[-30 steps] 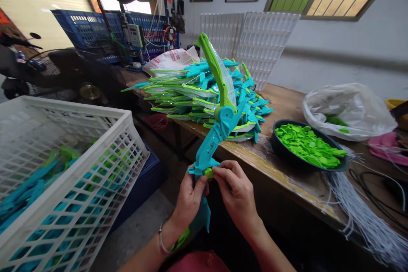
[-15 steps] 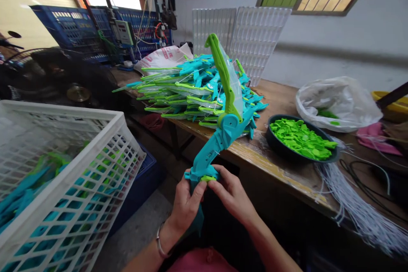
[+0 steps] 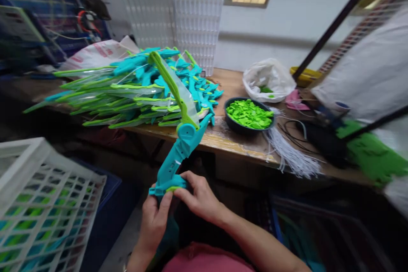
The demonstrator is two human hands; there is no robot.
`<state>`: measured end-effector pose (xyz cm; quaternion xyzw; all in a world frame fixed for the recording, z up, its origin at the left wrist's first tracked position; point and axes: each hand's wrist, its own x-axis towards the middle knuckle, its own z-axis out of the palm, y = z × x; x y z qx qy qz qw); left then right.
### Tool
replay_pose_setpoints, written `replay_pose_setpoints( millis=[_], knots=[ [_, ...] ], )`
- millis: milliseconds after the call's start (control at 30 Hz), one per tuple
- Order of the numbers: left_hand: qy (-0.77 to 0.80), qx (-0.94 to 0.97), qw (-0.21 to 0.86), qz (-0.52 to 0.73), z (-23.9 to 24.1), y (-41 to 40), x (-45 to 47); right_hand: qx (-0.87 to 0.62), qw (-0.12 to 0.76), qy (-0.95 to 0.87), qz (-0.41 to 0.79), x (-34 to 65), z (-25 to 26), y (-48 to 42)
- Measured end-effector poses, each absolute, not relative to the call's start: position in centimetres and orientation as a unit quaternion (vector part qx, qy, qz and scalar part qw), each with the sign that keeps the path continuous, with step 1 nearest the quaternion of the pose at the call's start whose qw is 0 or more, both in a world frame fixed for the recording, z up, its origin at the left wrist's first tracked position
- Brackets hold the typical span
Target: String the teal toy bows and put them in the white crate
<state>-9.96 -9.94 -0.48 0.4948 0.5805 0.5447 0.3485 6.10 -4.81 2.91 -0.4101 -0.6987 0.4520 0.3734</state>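
Both hands hold a turquoise plastic toy piece [image 3: 174, 159] in front of my body. A lime-green arm with a clear film panel [image 3: 174, 87] rises from its round joint. My left hand [image 3: 155, 216] is closed around the lower end, its thumb beside a small lime-green plastic piece [image 3: 172, 189]. On the other side, the fingers of my right hand [image 3: 200, 197] grip the same end, with the thumb against that small green piece. The toy's lowest part hangs behind my left hand and is partly hidden.
Similar toy pieces [image 3: 137, 89] lie heaped on the wooden table [image 3: 228, 74]. A dark bowl [image 3: 234, 126] of green pieces, a white plastic bag [image 3: 287, 83] and a bundle of white cords [image 3: 291, 155] are to the right. A white crate [image 3: 47, 174] stands at left.
The view has swung to the right, bringing a green bag and a white sheet into sight. Both hands keep the same grip on the toy piece.
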Motion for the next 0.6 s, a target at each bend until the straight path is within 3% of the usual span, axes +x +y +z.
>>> replay_pose_setpoints(
  millis=[200,333,600],
  knots=[
    [0.564,0.48,0.471,0.479,-1.3,-8.8,-8.9,-0.465,0.419,-0.631,0.458,8.5,0.8,-5.9],
    [0.548,0.436,0.531,0.477,-0.4,-8.3,-8.2,-0.434,0.388,-0.688,0.434,12.5,0.4,-4.7],
    [0.517,0.267,0.563,0.587,-0.5,-8.2,-12.3,-0.669,0.395,-0.62,0.11,27.6,2.4,7.8]
  ],
)
